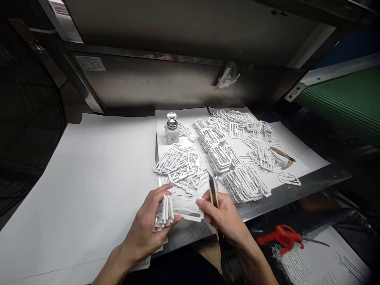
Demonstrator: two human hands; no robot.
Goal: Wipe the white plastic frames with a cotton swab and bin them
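My left hand (146, 221) is closed around a small stack of thin white plastic frames (164, 213), their edges facing up. Between my two hands a single white frame (190, 215) spans the gap. The thumb and finger of my right hand (221, 213) pinch its right end. The same right hand also grips a slim dark tool with a pale edge (213, 192), its end pointing up; its exact kind is unclear. Just beyond the hands lies a loose heap of white frames (184, 166). Neater stacked frames (245, 184) sit to the right.
A white pump bottle with a metal lid (172, 132) stands behind the heap. More frames (234, 118) cover the back right. A wooden-handled tool (282, 153) lies at right. Below the metal table edge is a red air blow gun (280, 238). White paper (103, 170) covers the left side.
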